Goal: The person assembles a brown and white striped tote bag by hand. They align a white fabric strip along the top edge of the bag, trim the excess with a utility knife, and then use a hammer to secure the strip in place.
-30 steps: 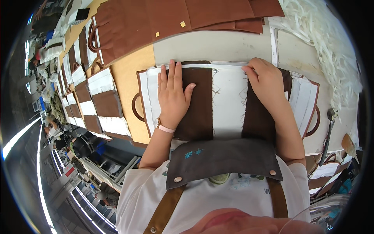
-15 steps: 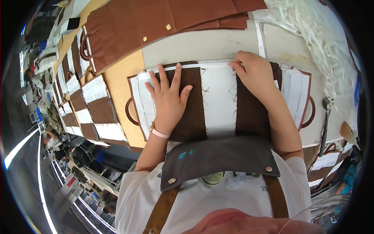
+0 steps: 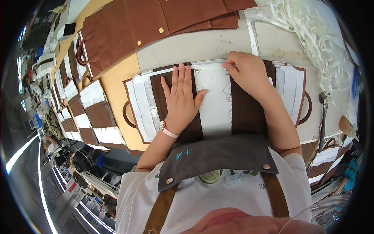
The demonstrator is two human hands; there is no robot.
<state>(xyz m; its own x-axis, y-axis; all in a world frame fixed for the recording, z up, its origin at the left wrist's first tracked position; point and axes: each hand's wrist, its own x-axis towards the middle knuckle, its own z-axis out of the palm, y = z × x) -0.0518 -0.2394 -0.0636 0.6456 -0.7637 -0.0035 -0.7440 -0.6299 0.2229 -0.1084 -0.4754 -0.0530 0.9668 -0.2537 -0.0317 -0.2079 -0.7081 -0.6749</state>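
A brown bag piece [image 3: 213, 105] lies flat before me, its inner side up, with dark brown and white cloth panels and a handle loop at either end. A thin white tape strip [image 3: 167, 71] runs along its far edge. My left hand [image 3: 181, 97] lies flat on the left dark panel, fingers straight and close together, tips at the strip. At the far edge, right of the middle, my right hand [image 3: 247, 74] is curled, thumb and finger pinching at the strip; what lies under its fingertips is partly hidden. Loose threads hang along the panel seams.
Stacked reddish-brown bag pieces [image 3: 144, 25] lie beyond the work. Tangled white strips [image 3: 315, 43] are heaped at the far right. A black-handled tool [image 3: 323, 121] lies at the right edge. More bag pieces [image 3: 99, 113] are lined up at left.
My left hand has slid right across the bag piece and its fingers have drawn together, uncovering a round white spot. My right hand keeps its pinch at the edge. The whole view has shifted slightly.
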